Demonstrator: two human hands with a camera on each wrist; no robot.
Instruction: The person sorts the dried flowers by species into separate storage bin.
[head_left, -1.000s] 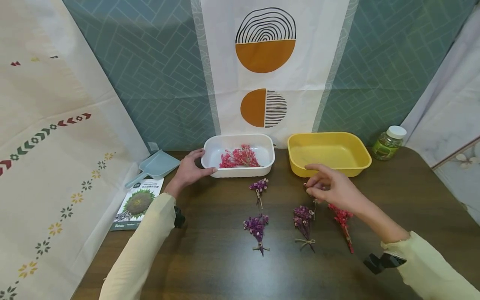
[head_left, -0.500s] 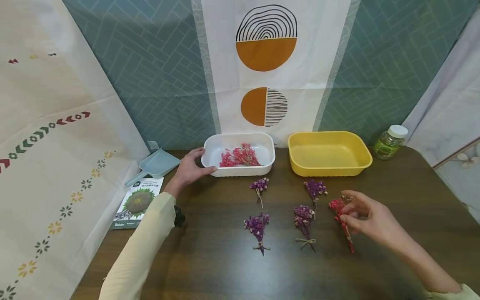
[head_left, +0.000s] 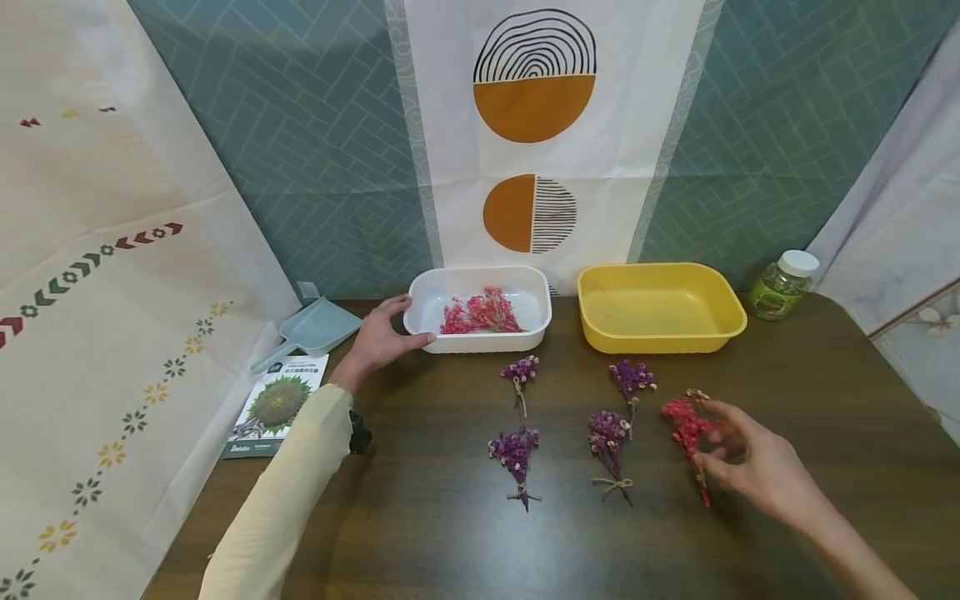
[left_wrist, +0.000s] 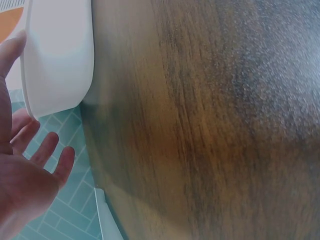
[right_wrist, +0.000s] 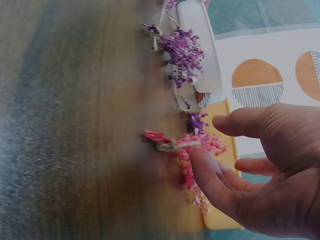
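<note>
My left hand (head_left: 380,340) holds the left end of a white plastic basin (head_left: 491,344), the thumb at its front rim and the fingers at the side. Pink dried flowers (head_left: 483,311) lie inside it. In the left wrist view the ring and little fingers extend past the basin's end. My right hand (head_left: 761,467) reaches over a tied bunch of red dried flowers (head_left: 684,425) on the table. In the right wrist view its thumb and index finger are spread apart, with the fingers right by the red bunch (right_wrist: 187,150). A yellow basin (head_left: 660,343) stands beyond that hand.
Several bunches of purple dried flowers (head_left: 514,454) lie on the dark wooden table (head_left: 450,550), tied with twine. A light blue dustpan (head_left: 318,327) and a sunflower seed packet (head_left: 277,406) are at the left. A white-lidded jar (head_left: 782,287) stands at the back right.
My right hand has moved from in front of the yellow basin toward me and rightward, to the red flower bunch, then slightly further down along it. The left hand stays on the white basin.
</note>
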